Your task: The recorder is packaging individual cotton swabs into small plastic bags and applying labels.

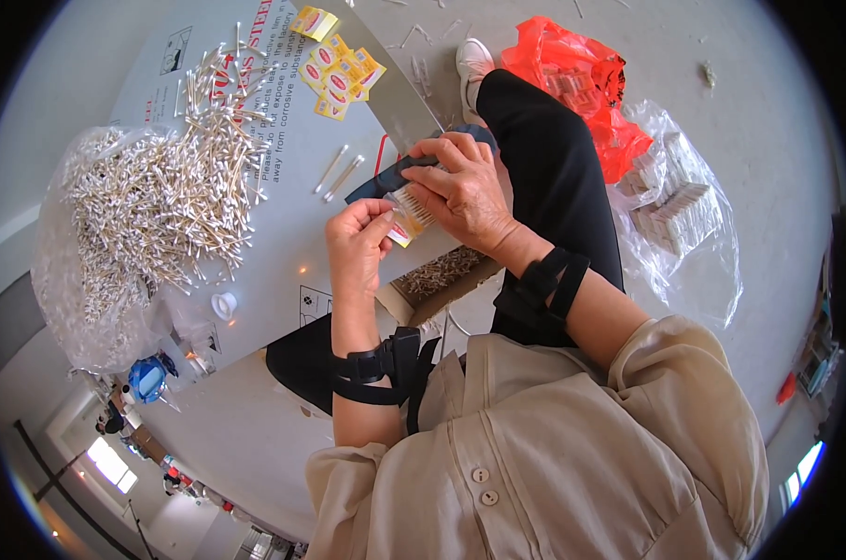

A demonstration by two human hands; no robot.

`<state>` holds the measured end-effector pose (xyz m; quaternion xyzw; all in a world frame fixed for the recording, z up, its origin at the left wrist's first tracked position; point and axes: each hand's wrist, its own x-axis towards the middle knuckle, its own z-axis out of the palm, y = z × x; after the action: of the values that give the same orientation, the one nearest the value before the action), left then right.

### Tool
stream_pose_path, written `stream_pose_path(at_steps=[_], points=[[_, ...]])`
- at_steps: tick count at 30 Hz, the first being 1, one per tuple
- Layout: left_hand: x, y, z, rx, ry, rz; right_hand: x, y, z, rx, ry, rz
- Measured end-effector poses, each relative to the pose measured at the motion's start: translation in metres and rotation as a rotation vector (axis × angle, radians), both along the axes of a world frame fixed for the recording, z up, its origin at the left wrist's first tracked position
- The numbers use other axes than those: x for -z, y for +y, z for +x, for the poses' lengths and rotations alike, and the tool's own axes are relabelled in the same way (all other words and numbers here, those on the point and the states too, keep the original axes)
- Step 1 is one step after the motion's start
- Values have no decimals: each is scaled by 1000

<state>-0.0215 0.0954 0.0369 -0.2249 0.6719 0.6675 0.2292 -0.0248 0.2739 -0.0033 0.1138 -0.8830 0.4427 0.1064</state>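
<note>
My left hand (pixel 359 245) pinches the edge of a small clear bag that has a yellow and red label card (pixel 401 232) in it. Closed over the bag's far side, my right hand (pixel 468 193) has its fingers on a row of cotton swabs (pixel 412 203), which lie against the bag; how far they are inside I cannot tell. Several loose swabs (pixel 344 177) rest on the table just beyond my left hand. Under both hands, at the table's edge, is a dark cloth or pad (pixel 378 184), partly hidden.
A big heap of cotton swabs (pixel 162 201) spills from a clear plastic bag at left. Yellow cards (pixel 337 77) lie at the table's far edge. Below my hands stands an open cardboard box (pixel 437 278) of swabs. Red (pixel 572 75) and clear (pixel 675 205) bags of packs lie on the floor.
</note>
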Motion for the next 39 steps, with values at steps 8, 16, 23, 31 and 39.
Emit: stream_pose_path(at_steps=[8, 16, 23, 31, 39], points=[[4, 4, 2, -68, 44, -20, 0, 0, 0, -2, 7, 1], [7, 8, 4, -146, 117, -73, 4, 1, -1, 1, 25, -17], [14, 2, 0, 13, 241, -88, 5, 1, -1, -6, 17, -35], [25, 6, 3, -78, 344, -91, 2, 0, 0, -15, -17, -28], [3, 12, 0, -79, 129, -27, 3, 1, 0, -14, -24, -33]])
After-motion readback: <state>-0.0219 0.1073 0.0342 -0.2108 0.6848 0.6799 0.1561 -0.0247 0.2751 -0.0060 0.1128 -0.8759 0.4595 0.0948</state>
